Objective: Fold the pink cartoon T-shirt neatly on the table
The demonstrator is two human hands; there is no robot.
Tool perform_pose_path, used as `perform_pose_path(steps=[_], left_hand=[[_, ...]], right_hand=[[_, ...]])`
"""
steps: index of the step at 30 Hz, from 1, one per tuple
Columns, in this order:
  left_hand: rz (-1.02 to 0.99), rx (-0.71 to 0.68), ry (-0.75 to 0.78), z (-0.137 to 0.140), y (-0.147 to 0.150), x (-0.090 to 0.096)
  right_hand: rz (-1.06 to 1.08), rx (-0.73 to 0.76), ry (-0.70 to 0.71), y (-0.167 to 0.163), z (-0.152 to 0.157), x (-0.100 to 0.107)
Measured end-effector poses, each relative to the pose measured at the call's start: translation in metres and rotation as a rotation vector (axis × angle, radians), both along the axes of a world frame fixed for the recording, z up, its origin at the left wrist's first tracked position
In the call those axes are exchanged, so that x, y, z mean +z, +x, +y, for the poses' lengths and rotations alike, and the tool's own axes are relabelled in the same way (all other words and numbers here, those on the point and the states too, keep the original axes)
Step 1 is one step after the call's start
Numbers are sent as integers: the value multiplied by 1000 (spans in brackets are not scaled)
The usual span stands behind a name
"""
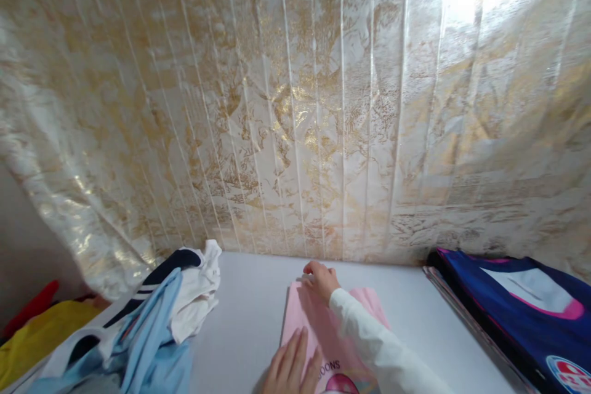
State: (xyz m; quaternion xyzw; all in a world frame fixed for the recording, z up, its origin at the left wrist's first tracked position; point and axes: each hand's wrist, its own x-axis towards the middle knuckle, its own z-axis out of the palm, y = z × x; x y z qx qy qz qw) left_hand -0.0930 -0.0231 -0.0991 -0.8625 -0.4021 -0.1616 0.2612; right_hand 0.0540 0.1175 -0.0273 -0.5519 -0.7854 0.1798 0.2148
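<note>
A pink shirt with dark lettering and a printed picture lies folded on the white table in front of me. My left hand rests flat on its near left part, fingers stretched out. At the far edge of the shirt, my right hand has its fingers curled together, pinching the cloth near the far left corner. The right forearm, in a white sleeve, crosses over the shirt and hides part of its right side. The bottom of the shirt runs out of view.
On the left lies a loose heap of clothes, with a light blue garment, a white one and a yellow one. A stack of folded clothes, navy on top, sits at the right. Behind the table hangs a shiny gold-patterned curtain.
</note>
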Motion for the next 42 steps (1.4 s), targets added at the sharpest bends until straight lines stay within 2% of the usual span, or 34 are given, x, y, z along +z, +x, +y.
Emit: perform_pose_path(steps=[2,4,6,10,14,21,25,27,29,32,36,39,42], left_hand=[[-28,29,-227,15,12,22],[-112,156,-440,29,27,41],[-186,212,-541,41,39,53],[-233,184,-548,53,45,50],[-243,176,-495,53,40,39],[-234,197,-542,53,39,41],[-216,208,-643,53,36,50],[-177,136,-679,51,42,55],[-88,-50,-694,48,55,56],[57,-298,-593,45,84,45],[90,-344,-167,41,113,11],[-15,-385,155,38,119,-12],[-152,-390,355,35,121,-26]], right_hand=[[-9,88,48,21,-20,-2],[-38,157,83,48,-43,-11],[-126,224,184,73,-62,-24],[-251,162,248,106,-78,-47],[-296,50,247,112,-73,-60],[-271,45,237,108,-76,-64],[-153,24,242,122,-71,-61],[-35,-64,278,138,-60,-57],[60,-138,273,154,-46,-50],[117,-180,155,168,-26,-36],[138,-195,17,162,-13,-20],[137,-160,-26,158,-12,-15],[145,-118,-79,159,-12,-14]])
